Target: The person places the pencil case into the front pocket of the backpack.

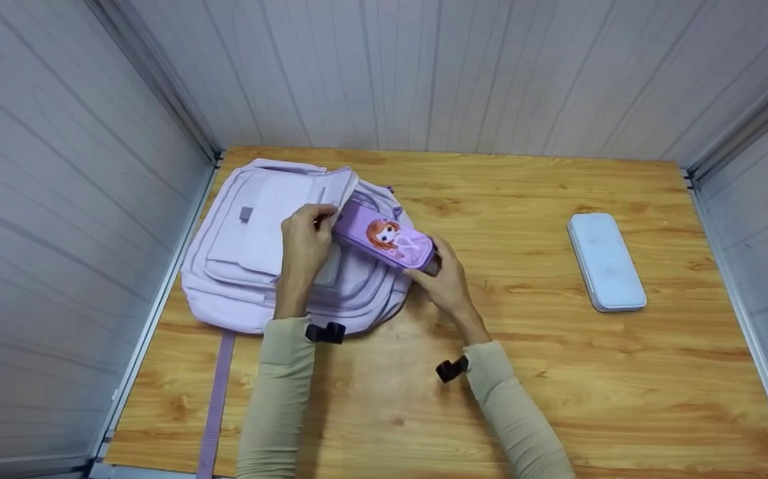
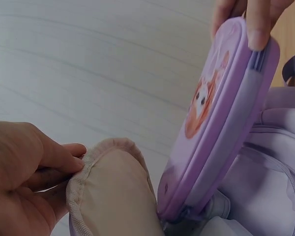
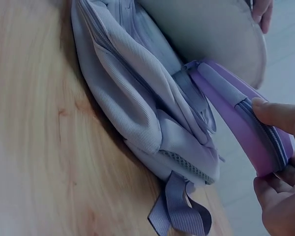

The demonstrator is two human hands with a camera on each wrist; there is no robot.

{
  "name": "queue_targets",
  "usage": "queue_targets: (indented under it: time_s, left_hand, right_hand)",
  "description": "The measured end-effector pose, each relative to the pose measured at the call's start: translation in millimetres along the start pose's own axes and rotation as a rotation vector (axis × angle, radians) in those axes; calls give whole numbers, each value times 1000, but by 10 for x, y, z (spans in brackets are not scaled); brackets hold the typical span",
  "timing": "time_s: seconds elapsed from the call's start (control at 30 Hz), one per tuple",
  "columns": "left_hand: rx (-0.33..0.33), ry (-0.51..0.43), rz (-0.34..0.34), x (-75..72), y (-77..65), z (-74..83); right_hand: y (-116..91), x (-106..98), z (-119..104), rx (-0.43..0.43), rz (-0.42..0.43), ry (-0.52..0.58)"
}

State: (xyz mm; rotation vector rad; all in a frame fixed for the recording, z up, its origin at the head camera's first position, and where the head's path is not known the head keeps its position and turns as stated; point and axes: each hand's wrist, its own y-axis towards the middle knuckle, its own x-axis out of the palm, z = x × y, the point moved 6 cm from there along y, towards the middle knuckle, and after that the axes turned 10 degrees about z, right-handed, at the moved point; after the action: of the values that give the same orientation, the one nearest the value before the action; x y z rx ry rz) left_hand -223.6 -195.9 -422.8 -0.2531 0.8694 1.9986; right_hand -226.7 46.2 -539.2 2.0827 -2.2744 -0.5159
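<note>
A pale lilac backpack (image 1: 264, 219) lies on the table at the left. My left hand (image 1: 306, 243) pinches the edge of its raised flap (image 2: 120, 191), whose beige lining shows in the left wrist view. A purple pencil case (image 1: 384, 236) with a red-haired doll picture is gripped at its near end by my right hand (image 1: 447, 279), thumb on one side and fingers on the other. The far end of the case reaches under the lifted flap at the bag's opening. In the right wrist view, a zip (image 3: 265, 128) runs along the case's side.
A light blue case (image 1: 607, 261) lies on the right of the wooden table (image 1: 517, 399). A lilac strap (image 1: 216, 406) trails from the backpack to the table's front edge. Grey panel walls (image 1: 397, 73) enclose the back and both sides.
</note>
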Motion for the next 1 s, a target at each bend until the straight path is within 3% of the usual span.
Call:
queue_targets:
  time_s: [0.33,0.53,0.87,1.0]
  left_hand:
    - [16,9,-5,3,12,32]
    - [31,11,-4,12,5,57]
    - [43,16,-17,35,15,106]
    - [47,16,-15,37,15,121]
  right_hand:
    - [216,133,95,18,-114,-122]
    - [276,231,88,20,-130,-186]
    - [339,360,72,64,-84,-114]
    - [364,396,68,34,-91,-111]
